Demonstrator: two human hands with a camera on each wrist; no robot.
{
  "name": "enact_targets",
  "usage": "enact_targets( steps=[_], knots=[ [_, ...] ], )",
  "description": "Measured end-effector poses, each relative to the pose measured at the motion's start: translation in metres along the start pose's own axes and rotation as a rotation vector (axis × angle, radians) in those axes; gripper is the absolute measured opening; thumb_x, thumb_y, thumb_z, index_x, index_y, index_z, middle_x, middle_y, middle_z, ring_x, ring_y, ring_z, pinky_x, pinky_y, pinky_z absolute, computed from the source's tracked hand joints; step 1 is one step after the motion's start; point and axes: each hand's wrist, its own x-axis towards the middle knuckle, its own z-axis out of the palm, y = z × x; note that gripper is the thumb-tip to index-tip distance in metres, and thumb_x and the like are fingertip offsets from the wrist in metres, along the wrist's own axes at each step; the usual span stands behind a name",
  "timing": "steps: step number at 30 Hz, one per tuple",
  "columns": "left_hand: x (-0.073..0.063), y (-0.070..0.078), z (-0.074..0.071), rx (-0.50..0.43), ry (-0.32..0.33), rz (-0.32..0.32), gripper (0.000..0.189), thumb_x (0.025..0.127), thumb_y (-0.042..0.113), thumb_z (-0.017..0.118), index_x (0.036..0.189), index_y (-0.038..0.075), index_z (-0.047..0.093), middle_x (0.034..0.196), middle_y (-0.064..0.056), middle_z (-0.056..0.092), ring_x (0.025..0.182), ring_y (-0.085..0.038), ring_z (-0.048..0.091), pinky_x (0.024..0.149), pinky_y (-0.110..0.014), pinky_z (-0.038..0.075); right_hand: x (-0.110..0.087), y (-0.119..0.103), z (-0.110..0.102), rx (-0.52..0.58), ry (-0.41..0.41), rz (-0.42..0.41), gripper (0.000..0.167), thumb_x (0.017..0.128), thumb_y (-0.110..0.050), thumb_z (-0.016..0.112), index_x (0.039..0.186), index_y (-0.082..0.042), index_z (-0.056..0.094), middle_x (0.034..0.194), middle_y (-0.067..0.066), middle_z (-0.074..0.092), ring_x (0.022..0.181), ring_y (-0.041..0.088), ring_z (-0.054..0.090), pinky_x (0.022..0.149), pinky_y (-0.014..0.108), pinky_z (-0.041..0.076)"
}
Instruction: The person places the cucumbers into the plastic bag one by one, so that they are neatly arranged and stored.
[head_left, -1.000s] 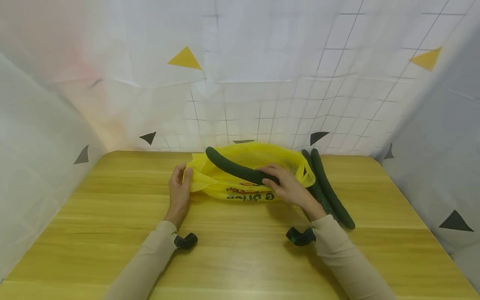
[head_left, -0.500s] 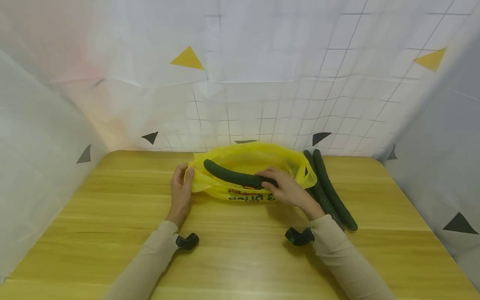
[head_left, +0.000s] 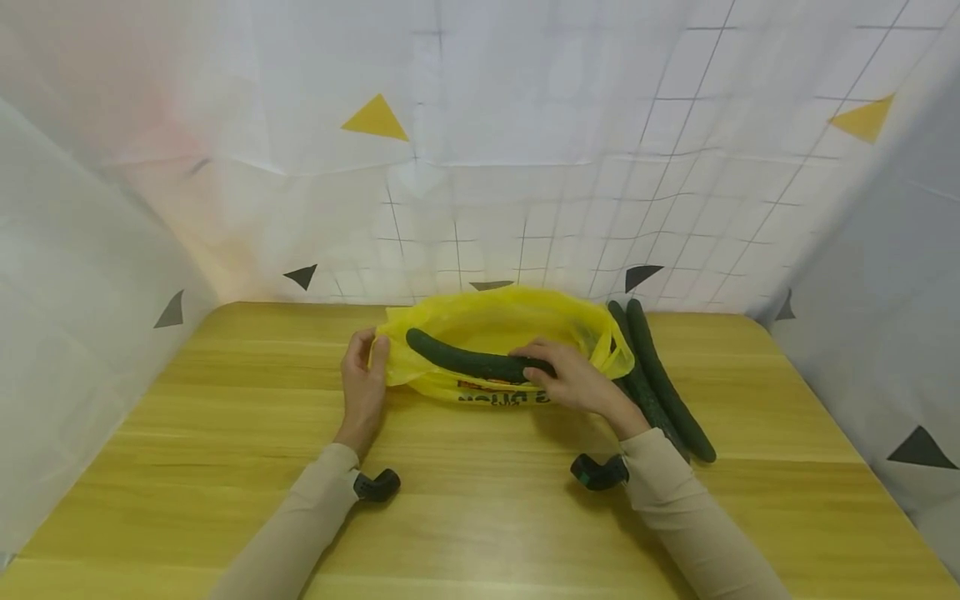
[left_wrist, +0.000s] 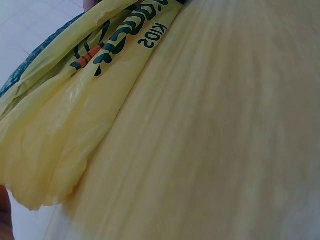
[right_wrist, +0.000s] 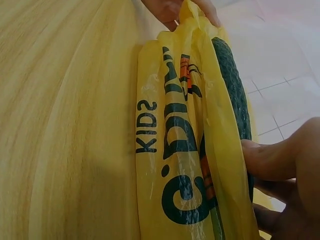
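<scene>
A yellow plastic bag (head_left: pixel 420 385) with dark printed letters lies on the table, its mouth held wide. My left hand (head_left: pixel 363 375) pinches the left end of the bag's rim between thumb and fingers. In my right hand (head_left: pixel 573 377) is the right end of a dark green cucumber (head_left: pixel 465 360), gripped between thumb and fingers. The cucumber lies lengthwise across the bag's mouth, just behind the front rim. In the right wrist view, the bag's printed front wall (right_wrist: pixel 155 175) partly hides the cucumber (right_wrist: pixel 232 80), and my right thumb (right_wrist: pixel 270 157) presses on it.
Two more cucumbers (head_left: pixel 670 383) lie side by side on the wooden table (head_left: pixel 480 517), right of the bag and partly behind my right forearm. A white sheet wall (head_left: pixel 495 217) stands along the table's back edge. Each wrist carries a small black device (head_left: pixel 377 485).
The cucumber's left end has come down into the bag's mouth, so it now lies nearly level. My right hand keeps its grip, and my left hand stays at the bag's rim.
</scene>
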Motion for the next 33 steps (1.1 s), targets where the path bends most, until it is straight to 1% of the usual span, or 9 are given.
enact_targets(
  steps=[4, 8, 13, 20, 22, 25, 28, 31, 33],
  knots=[
    [-0.0006, 0.0006, 0.0008, 0.007, 0.024, 0.013, 0.027, 0.097, 0.018, 0.053, 0.114, -0.003, 0.054, 0.110, -0.003, 0.056, 0.116, -0.011, 0.050, 0.102, -0.018, 0.037, -0.0002, 0.0004, 0.0001, 0.007, -0.011, 0.004, 0.034, 0.097, -0.014, 0.052, 0.130, -0.009, 0.055, 0.123, 0.008, 0.058, 0.102, 0.020, 0.058, 0.089, 0.042, 0.047],
    [-0.0010, 0.0007, 0.0013, 0.009, 0.041, 0.038, 0.026, 0.096, 0.016, 0.054, 0.113, -0.003, 0.055, 0.108, -0.001, 0.056, 0.114, -0.012, 0.052, 0.103, -0.020, 0.037, -0.0002, 0.0004, 0.0000, 0.018, -0.027, 0.018, 0.033, 0.098, -0.014, 0.051, 0.130, -0.010, 0.055, 0.122, 0.008, 0.058, 0.098, 0.019, 0.057, 0.087, 0.040, 0.047],
    [-0.0015, 0.0005, 0.0014, 0.001, 0.054, 0.059, 0.026, 0.096, 0.015, 0.054, 0.113, -0.005, 0.055, 0.106, 0.002, 0.056, 0.110, -0.009, 0.053, 0.102, -0.020, 0.038, 0.0010, 0.0001, -0.0001, 0.021, -0.043, 0.041, 0.034, 0.098, -0.015, 0.050, 0.131, -0.010, 0.054, 0.124, 0.008, 0.057, 0.093, 0.018, 0.056, 0.085, 0.039, 0.046],
    [-0.0023, -0.0002, 0.0022, -0.008, 0.048, 0.093, 0.023, 0.096, 0.014, 0.054, 0.108, -0.005, 0.055, 0.102, -0.002, 0.056, 0.102, -0.008, 0.053, 0.097, -0.018, 0.041, 0.0029, 0.0015, 0.0017, 0.022, -0.050, 0.070, 0.034, 0.098, -0.013, 0.050, 0.132, -0.008, 0.053, 0.126, 0.011, 0.057, 0.105, 0.024, 0.058, 0.090, 0.044, 0.047],
    [-0.0024, -0.0004, 0.0026, -0.007, 0.042, 0.103, 0.024, 0.096, 0.014, 0.054, 0.108, -0.006, 0.054, 0.102, -0.001, 0.055, 0.102, -0.008, 0.053, 0.097, -0.018, 0.041, 0.0036, 0.0023, 0.0020, 0.018, -0.053, 0.080, 0.034, 0.098, -0.014, 0.050, 0.132, -0.008, 0.054, 0.126, 0.011, 0.057, 0.105, 0.024, 0.058, 0.090, 0.045, 0.047],
    [-0.0025, -0.0005, 0.0032, -0.016, 0.039, 0.115, 0.025, 0.097, 0.014, 0.053, 0.109, -0.008, 0.053, 0.102, 0.001, 0.055, 0.102, -0.008, 0.053, 0.097, -0.018, 0.041, 0.0045, 0.0029, 0.0024, 0.017, -0.056, 0.084, 0.034, 0.098, -0.015, 0.050, 0.131, -0.008, 0.054, 0.125, 0.011, 0.057, 0.097, 0.021, 0.058, 0.087, 0.042, 0.047],
    [-0.0030, 0.0000, 0.0040, -0.023, 0.041, 0.121, 0.024, 0.096, 0.014, 0.054, 0.108, -0.007, 0.054, 0.100, 0.003, 0.055, 0.101, -0.009, 0.054, 0.097, -0.019, 0.041, 0.0053, 0.0026, 0.0026, 0.019, -0.059, 0.079, 0.034, 0.098, -0.015, 0.050, 0.131, -0.007, 0.054, 0.125, 0.012, 0.057, 0.090, 0.021, 0.056, 0.083, 0.042, 0.046],
    [-0.0037, 0.0004, 0.0048, -0.016, 0.044, 0.122, 0.021, 0.096, 0.013, 0.054, 0.106, -0.005, 0.054, 0.100, 0.003, 0.055, 0.101, -0.009, 0.054, 0.097, -0.019, 0.041, 0.0066, 0.0023, 0.0029, 0.010, -0.069, 0.072, 0.034, 0.098, -0.016, 0.051, 0.131, -0.007, 0.054, 0.127, 0.012, 0.057, 0.099, 0.025, 0.058, 0.089, 0.045, 0.047],
    [-0.0038, 0.0007, 0.0049, -0.004, 0.046, 0.119, 0.021, 0.096, 0.014, 0.054, 0.106, -0.004, 0.055, 0.100, 0.004, 0.055, 0.101, -0.008, 0.054, 0.098, -0.018, 0.041, 0.0077, 0.0029, 0.0031, 0.001, -0.082, 0.064, 0.035, 0.098, -0.016, 0.051, 0.131, -0.007, 0.054, 0.127, 0.013, 0.057, 0.100, 0.026, 0.058, 0.089, 0.045, 0.047]
  ],
)
